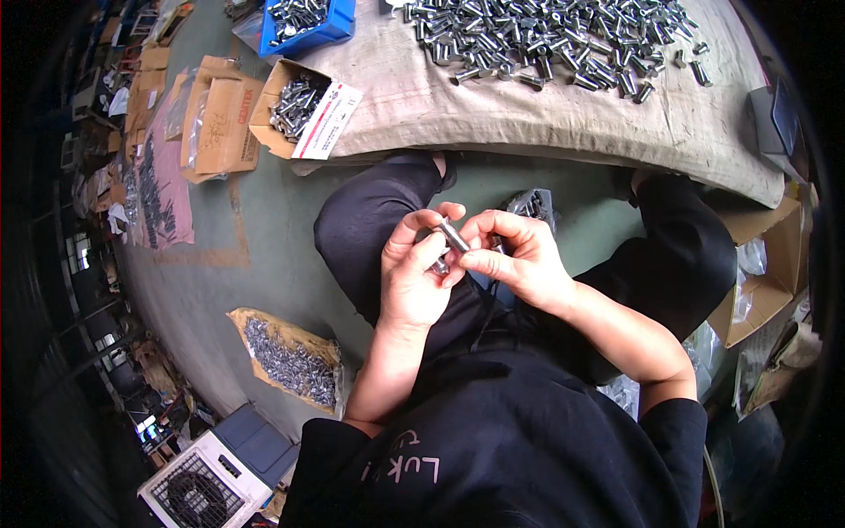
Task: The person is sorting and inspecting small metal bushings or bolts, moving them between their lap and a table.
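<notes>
Two hands (410,280) (533,264) hold a metal pin (454,236); shirt (528,431) bears lettering (429,470).

The person's left hand (410,280) is facing the right hand (530,262), both pinching between thumb and fingers; the left forearm (387,370) is standing steeply, the right forearm (620,334) slanting inward from a bent elbow (673,374).

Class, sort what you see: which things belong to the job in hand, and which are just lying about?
Likely part of the job:
metal pin, held between the left hand and right hand
similar pins heaped on the cloth
blue bin of metal parts

Likely just lying about:
white fan unit, lower left
brown carton at right, with clear plastic inside
</notes>
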A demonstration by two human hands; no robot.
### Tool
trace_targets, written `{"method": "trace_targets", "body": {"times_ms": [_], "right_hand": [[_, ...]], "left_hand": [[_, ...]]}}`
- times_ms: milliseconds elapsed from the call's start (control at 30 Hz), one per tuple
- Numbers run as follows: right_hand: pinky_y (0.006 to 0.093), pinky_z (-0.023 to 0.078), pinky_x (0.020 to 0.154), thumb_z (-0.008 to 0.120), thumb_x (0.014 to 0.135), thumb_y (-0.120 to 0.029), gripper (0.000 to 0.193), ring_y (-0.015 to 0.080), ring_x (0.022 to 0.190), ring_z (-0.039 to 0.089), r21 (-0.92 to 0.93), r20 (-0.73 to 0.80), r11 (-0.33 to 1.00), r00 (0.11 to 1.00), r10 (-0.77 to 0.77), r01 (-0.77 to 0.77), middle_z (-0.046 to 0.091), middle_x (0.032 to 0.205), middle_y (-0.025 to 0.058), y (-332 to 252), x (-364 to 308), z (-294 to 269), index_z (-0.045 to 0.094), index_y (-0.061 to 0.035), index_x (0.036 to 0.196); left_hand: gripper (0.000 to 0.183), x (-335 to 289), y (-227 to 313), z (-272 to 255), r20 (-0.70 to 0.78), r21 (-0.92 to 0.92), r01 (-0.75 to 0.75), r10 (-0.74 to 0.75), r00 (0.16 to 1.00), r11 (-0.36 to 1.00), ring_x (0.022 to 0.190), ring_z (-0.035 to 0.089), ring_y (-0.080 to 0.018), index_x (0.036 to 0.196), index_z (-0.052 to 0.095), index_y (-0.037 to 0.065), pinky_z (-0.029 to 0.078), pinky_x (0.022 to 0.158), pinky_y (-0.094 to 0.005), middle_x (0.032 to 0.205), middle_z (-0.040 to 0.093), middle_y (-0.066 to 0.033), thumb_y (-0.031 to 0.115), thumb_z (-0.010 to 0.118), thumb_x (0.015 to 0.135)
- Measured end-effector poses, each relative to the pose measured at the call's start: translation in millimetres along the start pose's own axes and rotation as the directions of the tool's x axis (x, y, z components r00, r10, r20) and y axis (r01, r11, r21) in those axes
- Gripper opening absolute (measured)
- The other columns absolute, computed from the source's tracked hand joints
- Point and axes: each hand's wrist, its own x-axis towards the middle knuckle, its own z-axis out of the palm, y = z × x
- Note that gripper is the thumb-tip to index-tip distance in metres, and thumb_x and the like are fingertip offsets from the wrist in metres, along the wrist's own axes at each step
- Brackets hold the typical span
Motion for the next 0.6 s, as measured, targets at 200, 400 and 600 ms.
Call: {"method": "trace_targets", "body": {"times_ms": [200, 400, 600], "right_hand": [[0.018, 0.037, 0.06, 0.065, 0.077, -0.011, 0.017, 0.0028, 0.065, 0.044, -0.01, -0.095, 0.999, 0.995, -0.036, 0.035, 0.056, 0.073, -0.003, 3.7, 0.6, 0.6, 0.058, -0.0016, 0.089], [0.017, 0.035, 0.06, 0.065, 0.075, -0.003, 0.016, 0.0021, 0.066, 0.04, -0.036, -0.197, 0.994, 0.974, -0.111, 0.105, 0.049, 0.073, -0.0053, 3.1, 2.7, -1.5, 0.052, -0.005, 0.084], [0.0168, 0.036, 0.064, 0.068, 0.072, -0.001, 0.023, 0.0024, 0.071, 0.043, 0.008, -0.159, 0.996, 0.984, -0.086, 0.088, 0.049, 0.077, -0.0048, 7.2, 0.4, -4.2, 0.052, -0.0063, 0.088]], "left_hand": [[0.022, 0.8, 0.4, 4.9, -0.017, 0.104, -0.031, 0.033, 0.999, 0.994, 0.065, 0.051, -0.0094, 0.101, 0.056, 0.007, 0.04, 0.044, -0.0169, 0.109, 0.053, -0.0139, -0.001, 0.047, 0.083], [0.023, 0.7, 1.0, 8.1, -0.107, 0.226, -0.004, 0.029, 0.994, 0.974, 0.063, 0.049, -0.0053, 0.105, 0.055, 0.003, 0.038, 0.045, -0.0156, 0.1, 0.057, -0.0107, -0.001, 0.051, 0.083], [0.024, -0.5, -4.6, 1.2, -0.117, 0.248, 0.013, 0.016, 0.993, 0.969, 0.059, 0.047, -0.0036, 0.105, 0.054, 0.002, 0.037, 0.044, -0.0154, 0.098, 0.058, -0.0095, -0.001, 0.055, 0.081]]}}
